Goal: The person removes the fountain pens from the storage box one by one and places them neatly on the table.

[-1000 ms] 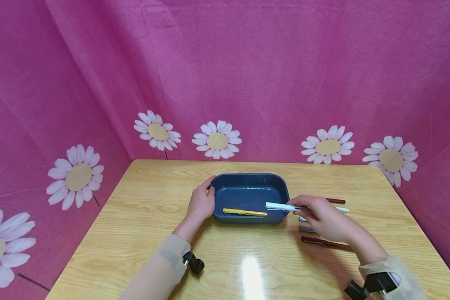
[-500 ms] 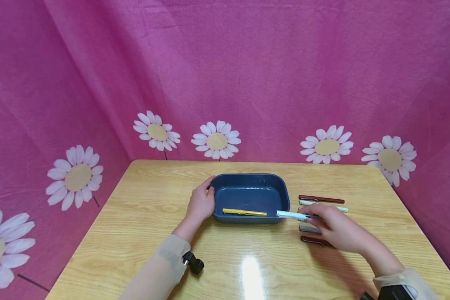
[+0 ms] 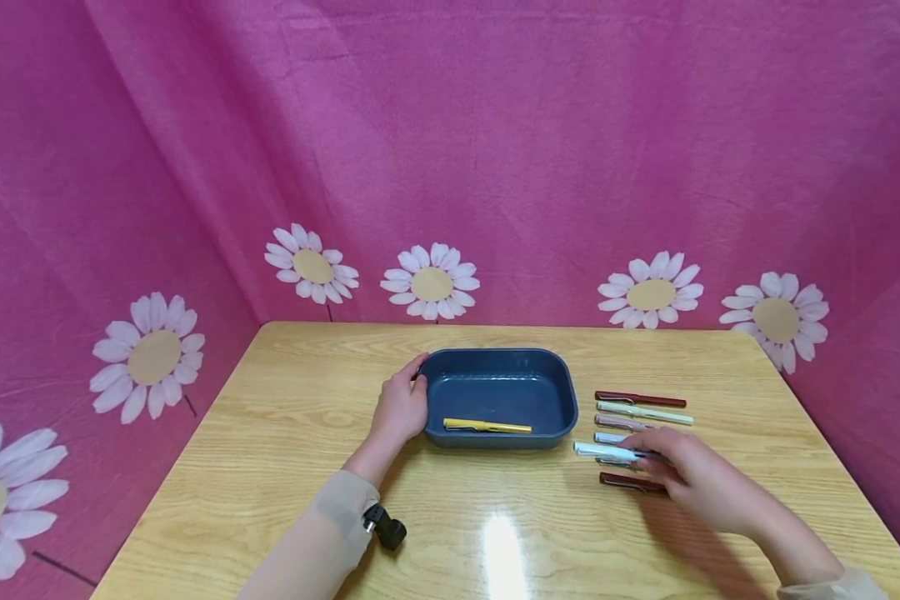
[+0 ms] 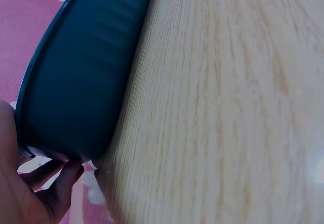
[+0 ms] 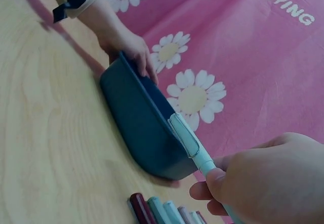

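Note:
My left hand (image 3: 401, 406) holds the left end of a dark blue rectangular tub (image 3: 498, 442); in the right wrist view its fingers reach over the rim. Inside, along the near wall, lies a yellow pen (image 3: 487, 426). My right hand (image 3: 693, 479) pinches a pale blue pen (image 5: 188, 140) between thumb and fingers, its clip end pointing left. This pen is right of the tub, over a row of pens on the table. The row has a dark red pen (image 3: 641, 399) farthest away, then a pale green pen (image 3: 645, 412), a pinkish pen (image 3: 621, 422) and others partly hidden by my hand.
The wooden table (image 3: 307, 475) meets a pink curtain (image 3: 495, 167) printed with daisies at its back and sides. Nearest in the row is another dark red pen (image 3: 626, 481). A small black camera (image 3: 386, 527) sits on my left wrist.
My right hand has carried the pale blue pen from over the tub's right end rightward and nearer, to above the row of pens. The left hand and tub stay put.

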The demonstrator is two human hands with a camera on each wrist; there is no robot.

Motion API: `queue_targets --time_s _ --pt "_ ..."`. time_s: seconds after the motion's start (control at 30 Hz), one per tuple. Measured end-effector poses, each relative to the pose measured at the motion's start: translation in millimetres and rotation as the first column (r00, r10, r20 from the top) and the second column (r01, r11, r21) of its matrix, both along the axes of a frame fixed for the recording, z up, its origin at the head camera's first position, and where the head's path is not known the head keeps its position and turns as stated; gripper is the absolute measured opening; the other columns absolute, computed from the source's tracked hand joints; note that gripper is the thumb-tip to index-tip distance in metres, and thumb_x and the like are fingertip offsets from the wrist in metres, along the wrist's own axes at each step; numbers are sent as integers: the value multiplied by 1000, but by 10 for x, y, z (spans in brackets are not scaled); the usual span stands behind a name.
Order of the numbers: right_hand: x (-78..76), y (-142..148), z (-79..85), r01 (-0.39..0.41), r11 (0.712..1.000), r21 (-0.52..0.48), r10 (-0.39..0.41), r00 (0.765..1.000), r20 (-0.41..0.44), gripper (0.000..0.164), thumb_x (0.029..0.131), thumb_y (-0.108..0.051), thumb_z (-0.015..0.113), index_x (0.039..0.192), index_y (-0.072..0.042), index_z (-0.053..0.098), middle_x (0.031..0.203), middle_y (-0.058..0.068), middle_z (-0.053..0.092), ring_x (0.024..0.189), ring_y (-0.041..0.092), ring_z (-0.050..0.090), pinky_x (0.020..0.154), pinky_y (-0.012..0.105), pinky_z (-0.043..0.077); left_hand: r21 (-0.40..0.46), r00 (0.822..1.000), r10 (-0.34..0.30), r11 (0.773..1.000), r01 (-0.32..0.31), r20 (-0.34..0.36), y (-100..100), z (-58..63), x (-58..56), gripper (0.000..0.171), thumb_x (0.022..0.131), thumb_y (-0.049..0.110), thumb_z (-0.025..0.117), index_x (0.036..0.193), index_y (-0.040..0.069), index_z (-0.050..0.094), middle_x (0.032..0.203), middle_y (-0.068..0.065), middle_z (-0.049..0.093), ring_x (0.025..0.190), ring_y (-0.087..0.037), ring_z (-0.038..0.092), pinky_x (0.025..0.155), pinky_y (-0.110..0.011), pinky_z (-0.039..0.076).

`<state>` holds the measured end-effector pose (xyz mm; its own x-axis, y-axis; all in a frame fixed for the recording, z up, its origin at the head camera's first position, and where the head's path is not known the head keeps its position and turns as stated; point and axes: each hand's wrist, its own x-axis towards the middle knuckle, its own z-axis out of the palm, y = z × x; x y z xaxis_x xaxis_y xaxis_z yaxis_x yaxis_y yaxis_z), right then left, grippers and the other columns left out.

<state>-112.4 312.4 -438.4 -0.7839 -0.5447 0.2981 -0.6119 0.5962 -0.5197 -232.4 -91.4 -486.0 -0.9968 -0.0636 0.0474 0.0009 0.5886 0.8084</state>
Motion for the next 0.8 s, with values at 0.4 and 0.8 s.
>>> queue_targets --time_s 0.4,0.8 --pt "123 141 -176 30 999 37 -30 999 18 37 94 9 72 114 -21 73 106 -14 69 96 5 62 85 15 49 -6 1000 -2 1000 2 -7 -1 5 4 46 113 19 47 159 22 52 151 -15 59 140 -34 54 113 -57 44" --pt "230 212 -347 29 999 23 -30 999 33 32 94 7 73 109 -22 73 102 -14 70 94 3 64 80 19 53 -1 1000 -5 1000 5 -6 -3 -11 -5 46 113 20 46 159 22 52 152 -14 58 141 -34 53 114 -57 43"
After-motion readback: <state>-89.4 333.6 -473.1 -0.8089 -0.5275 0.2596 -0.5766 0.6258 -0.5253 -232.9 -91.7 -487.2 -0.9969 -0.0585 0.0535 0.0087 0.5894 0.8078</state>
